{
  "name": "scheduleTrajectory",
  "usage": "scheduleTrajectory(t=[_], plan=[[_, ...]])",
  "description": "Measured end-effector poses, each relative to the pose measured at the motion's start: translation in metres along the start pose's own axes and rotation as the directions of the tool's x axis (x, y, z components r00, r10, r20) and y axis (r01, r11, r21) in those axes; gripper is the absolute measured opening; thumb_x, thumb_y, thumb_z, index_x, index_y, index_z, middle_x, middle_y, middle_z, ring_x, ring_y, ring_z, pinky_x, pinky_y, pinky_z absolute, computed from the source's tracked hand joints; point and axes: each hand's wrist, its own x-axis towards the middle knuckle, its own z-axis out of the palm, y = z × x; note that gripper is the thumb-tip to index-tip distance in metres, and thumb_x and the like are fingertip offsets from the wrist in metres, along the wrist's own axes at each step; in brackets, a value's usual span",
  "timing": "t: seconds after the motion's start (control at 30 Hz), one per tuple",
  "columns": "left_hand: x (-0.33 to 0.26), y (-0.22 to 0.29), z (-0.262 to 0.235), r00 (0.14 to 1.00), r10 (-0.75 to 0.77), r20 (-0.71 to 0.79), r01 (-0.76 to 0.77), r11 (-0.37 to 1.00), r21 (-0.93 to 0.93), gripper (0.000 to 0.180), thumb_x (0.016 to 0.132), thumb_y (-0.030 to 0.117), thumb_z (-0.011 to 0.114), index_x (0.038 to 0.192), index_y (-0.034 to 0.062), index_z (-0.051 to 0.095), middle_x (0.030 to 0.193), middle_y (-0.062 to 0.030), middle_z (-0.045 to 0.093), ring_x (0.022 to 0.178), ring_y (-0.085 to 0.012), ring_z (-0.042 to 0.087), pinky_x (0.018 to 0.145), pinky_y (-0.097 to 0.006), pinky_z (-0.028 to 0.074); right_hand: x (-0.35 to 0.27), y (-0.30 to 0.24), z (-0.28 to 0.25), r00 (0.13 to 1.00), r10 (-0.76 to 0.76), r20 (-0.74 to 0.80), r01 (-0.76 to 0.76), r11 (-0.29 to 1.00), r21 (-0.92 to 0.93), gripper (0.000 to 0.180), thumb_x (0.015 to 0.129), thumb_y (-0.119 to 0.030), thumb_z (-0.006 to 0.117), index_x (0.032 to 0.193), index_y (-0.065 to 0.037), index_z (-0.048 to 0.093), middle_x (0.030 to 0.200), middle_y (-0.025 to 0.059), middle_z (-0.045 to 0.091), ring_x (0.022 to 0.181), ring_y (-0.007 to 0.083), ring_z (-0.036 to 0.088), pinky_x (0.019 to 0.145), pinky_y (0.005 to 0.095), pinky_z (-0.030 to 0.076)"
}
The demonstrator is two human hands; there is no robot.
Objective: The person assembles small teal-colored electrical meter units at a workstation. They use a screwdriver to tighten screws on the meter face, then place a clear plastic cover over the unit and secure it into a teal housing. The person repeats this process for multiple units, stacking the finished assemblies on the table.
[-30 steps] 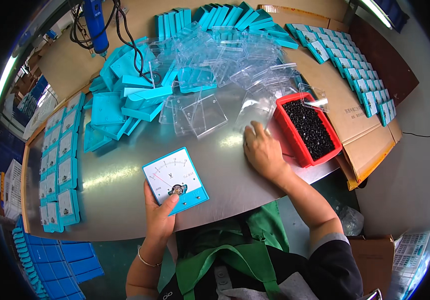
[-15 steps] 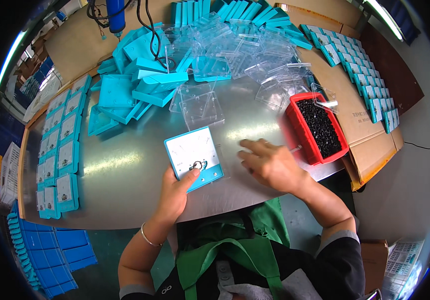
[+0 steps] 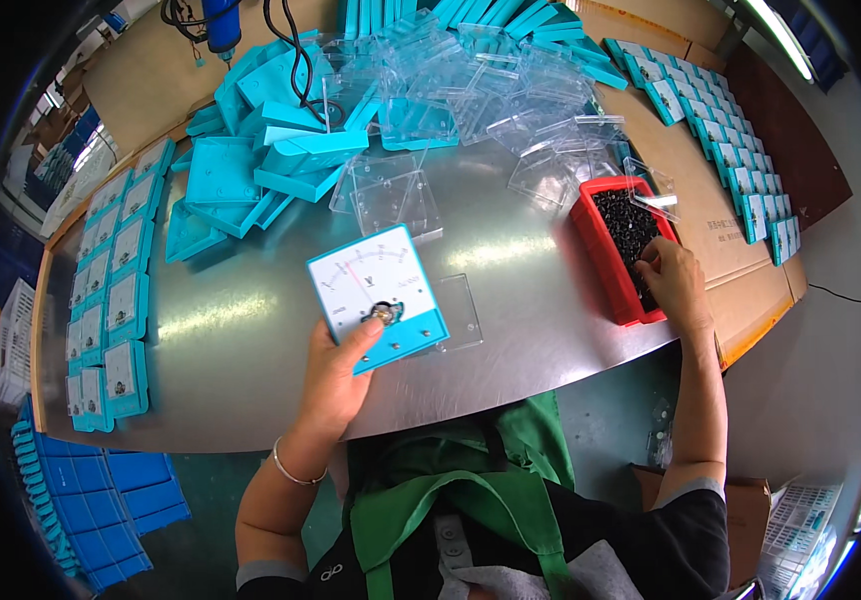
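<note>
My left hand [image 3: 339, 375] grips a teal analog meter [image 3: 369, 280] by its lower edge, thumb over the front near the pivot. Its white dial with a scale and a thin needle faces up. Over at the right, my right hand [image 3: 676, 283] reaches into a red bin [image 3: 601, 255] filled with small black parts [image 3: 623, 222]. The fingertips are pinched together among these parts; whatever they hold is too small to make out. On the table beside the meter lies a flat clear cover [image 3: 461, 312].
Teal housings [image 3: 221, 175] and clear covers [image 3: 521, 95] are heaped across the table's back. Meter units stand in rows [image 3: 126, 295] along the left edge, and others [image 3: 721, 140] on cardboard [image 3: 696, 215] at right. A blue tool [image 3: 222, 25] hangs with black cables.
My right hand has moved right, from above the table into the red bin, and its fingers have closed. The meter in my left hand has shifted slightly left, and its needle now shows.
</note>
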Motion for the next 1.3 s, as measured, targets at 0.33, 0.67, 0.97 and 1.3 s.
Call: scheduleTrajectory(t=[0.33, 0.67, 0.97, 1.3], plan=[[-0.002, 0.024, -0.012, 0.994, 0.076, -0.084, -0.079, 0.996, -0.039, 0.04, 0.084, 0.007, 0.063, 0.12, -0.0013, 0.047, 0.109, -0.0117, 0.061, 0.098, -0.0211, 0.063, 0.084, -0.038, 0.053, -0.028, -0.106, 0.004, 0.83, -0.557, -0.025, 0.485, 0.698, 0.527, 0.015, 0.071, 0.007, 0.062, 0.084, 0.0, 0.057, 0.079, 0.0137, 0.057, 0.066, 0.0329, 0.058, 0.059, 0.0377, 0.048], [0.021, -0.012, -0.003, 0.997, -0.065, -0.036, 0.063, 0.996, -0.067, 0.037, 0.085, 0.011, 0.066, 0.117, 0.0008, 0.05, 0.109, -0.009, 0.06, 0.1, -0.0188, 0.06, 0.085, -0.036, 0.05, -0.041, -0.154, 0.087, 0.628, -0.778, 0.033, 0.659, 0.554, 0.509, 0.015, 0.072, -0.007, 0.067, 0.079, -0.005, 0.054, 0.075, 0.0094, 0.054, 0.068, 0.0293, 0.059, 0.057, 0.0388, 0.048], [0.021, -0.011, -0.002, 0.994, -0.079, -0.081, 0.068, 0.99, -0.127, 0.036, 0.086, 0.012, 0.065, 0.117, 0.0027, 0.05, 0.11, -0.008, 0.06, 0.101, -0.0174, 0.059, 0.088, -0.036, 0.048, -0.04, -0.157, 0.079, 0.534, -0.839, 0.104, 0.751, 0.527, 0.399, 0.01, 0.074, -0.005, 0.063, 0.077, -0.005, 0.054, 0.078, 0.0088, 0.055, 0.068, 0.0278, 0.06, 0.056, 0.0383, 0.049], [0.017, -0.013, -0.002, 0.993, -0.029, -0.11, 0.004, 0.975, -0.224, 0.035, 0.091, 0.019, 0.056, 0.121, 0.0026, 0.048, 0.115, -0.0104, 0.058, 0.104, -0.0243, 0.06, 0.089, -0.047, 0.05, 0.007, -0.194, 0.062, 0.382, -0.679, 0.627, 0.681, 0.665, 0.306, 0.012, 0.072, -0.017, 0.07, 0.078, -0.008, 0.064, 0.079, 0.0073, 0.065, 0.076, 0.0289, 0.065, 0.064, 0.0396, 0.05]])
